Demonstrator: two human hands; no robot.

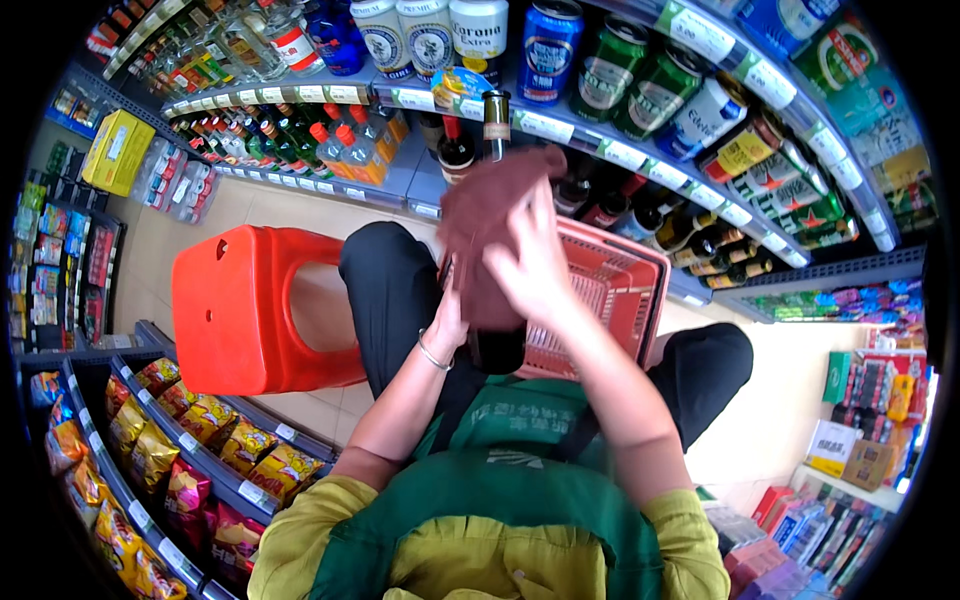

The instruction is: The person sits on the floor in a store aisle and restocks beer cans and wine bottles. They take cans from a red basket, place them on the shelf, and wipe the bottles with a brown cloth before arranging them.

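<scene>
A dark glass bottle lies between my hands, its foil-wrapped neck pointing away towards the shelf. Most of its body is hidden under a brown cloth. My left hand supports the bottle low on its left side, below the cloth. Over the cloth, my right hand presses against the bottle from the right, slightly blurred. Beneath and to the right of it is a red plastic shopping basket, between my knees. How the left fingers wrap around the glass is partly hidden.
A red plastic stool stands on the tiled floor at my left. Ahead, a shelf edge carries beer cans, with wine bottles below. Snack bags fill the rack behind left. A yellow carton sits at far left.
</scene>
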